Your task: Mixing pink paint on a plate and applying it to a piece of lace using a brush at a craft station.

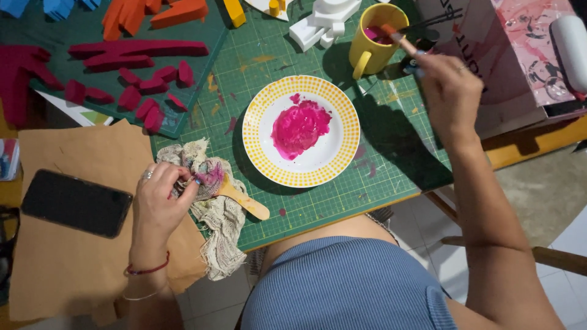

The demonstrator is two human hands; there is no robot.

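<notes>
A home craft corner set up for painting: a desk (526, 143) covered by a green gridded cutting mat (379, 153) flecked with old paint, where a white plate with a yellow dotted rim (254, 131) serves as a palette for magenta paint. A yellow ceramic mug (367, 52) holds tinted water, a stained cream mesh rag (217, 214) lies near the desk's edge, and painted foam cut-outs in crimson (137, 52), orange (153, 12) and blue (58, 7) lie on a second dark green mat (73, 30). Brown kraft paper (73, 263) shields one end, and pale floor tiles (428, 244) show below.
</notes>
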